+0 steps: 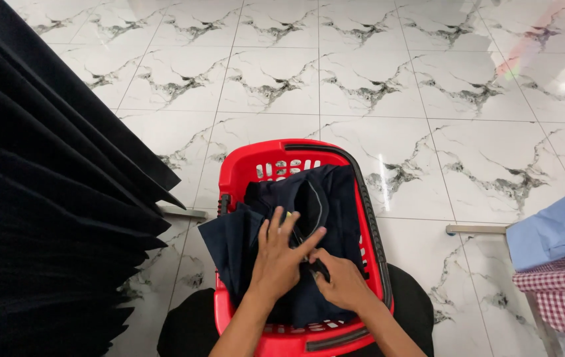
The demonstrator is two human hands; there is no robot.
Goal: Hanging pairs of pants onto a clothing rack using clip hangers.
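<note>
A red plastic basket (243, 165) with a black handle rests on my lap. A dark navy garment (325, 198) fills it and spills over the left rim. My left hand (281, 254) lies flat on the cloth, fingers spread. Beside it, my right hand (341, 281) pinches a fold of the same garment near the basket's middle.
Black garments (44, 198) hang in a row at the left. At the right edge lie a light blue shirt (557, 228) and a red checked shirt (564, 297) over a metal rail (478, 229). White marble-patterned floor tiles (362, 79) stretch ahead.
</note>
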